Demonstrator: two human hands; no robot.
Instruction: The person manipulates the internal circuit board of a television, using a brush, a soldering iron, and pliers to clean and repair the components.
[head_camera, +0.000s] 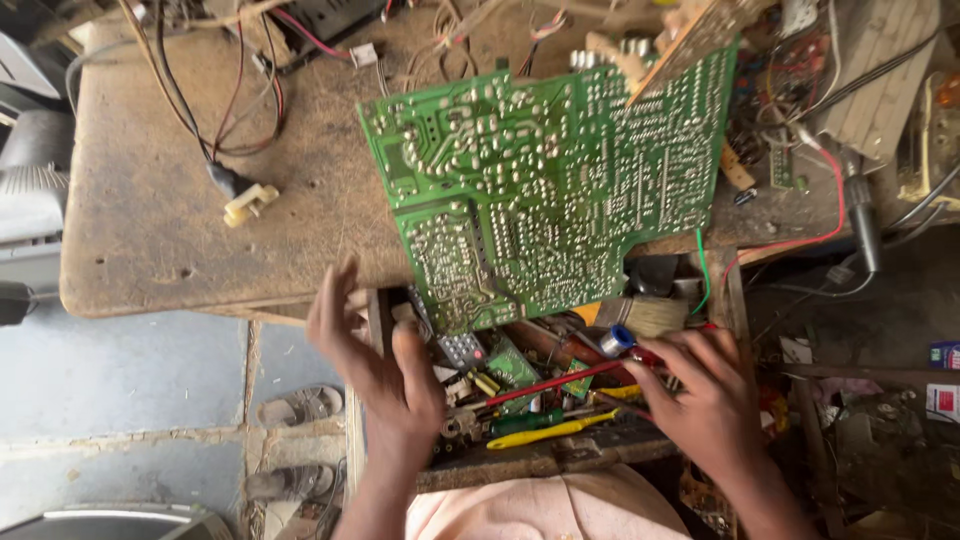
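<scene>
A large green circuit board (550, 190) lies solder side up on a worn wooden workbench (150, 230), its lower part overhanging an open drawer (520, 460). My left hand (375, 365) hovers at the drawer's left edge, fingers spread, holding nothing. Inside the drawer's right part, my right hand (700, 395) rests with its fingers among the tools, close to a red-handled tool (550, 383) and a blue-capped spool (618, 339). A yellow screwdriver (550, 431) and a green one (525, 420) lie in the drawer between my hands.
Black and red wires with a cream plug (250, 203) lie on the bench's left part. A red wire (820, 235) and a soldering iron (860, 215) sit at the right. A paintbrush (655, 315) lies in the drawer. Sandals (300, 405) rest on the floor below.
</scene>
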